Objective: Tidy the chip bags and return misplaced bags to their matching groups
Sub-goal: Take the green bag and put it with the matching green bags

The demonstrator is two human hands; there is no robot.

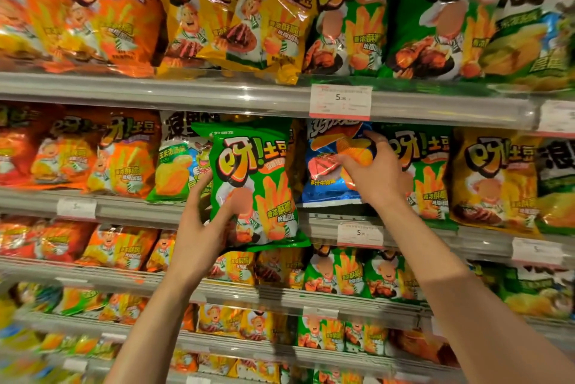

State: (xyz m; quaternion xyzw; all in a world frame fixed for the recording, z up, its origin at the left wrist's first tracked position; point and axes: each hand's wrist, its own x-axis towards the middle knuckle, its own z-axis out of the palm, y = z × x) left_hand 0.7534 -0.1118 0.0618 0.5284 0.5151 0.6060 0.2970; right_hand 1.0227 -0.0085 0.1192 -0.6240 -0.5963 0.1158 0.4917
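Green chip bag (pixel 253 184), frame centre, sat gripped in our left hand (pixel 199 228), pulled clear for regrouping; our right hand (pixel 378 175) clutched the blue bag (pixel 326 172) beside it.

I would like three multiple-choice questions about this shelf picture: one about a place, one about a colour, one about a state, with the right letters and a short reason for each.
1. Where is the blue bag?
A. top shelf
B. second shelf from the top
C. on the floor

2. What colour is the bag that the left hand holds?
A. green
B. purple
C. white

3. What is the right hand doing?
A. hanging idle
B. gripping the blue bag
C. pulling off a price tag

Answers:
1 B, it stands just under the upper price tag.
2 A, the green bag is held in front of the shelf.
3 B, its fingers curl over the blue bag's front.
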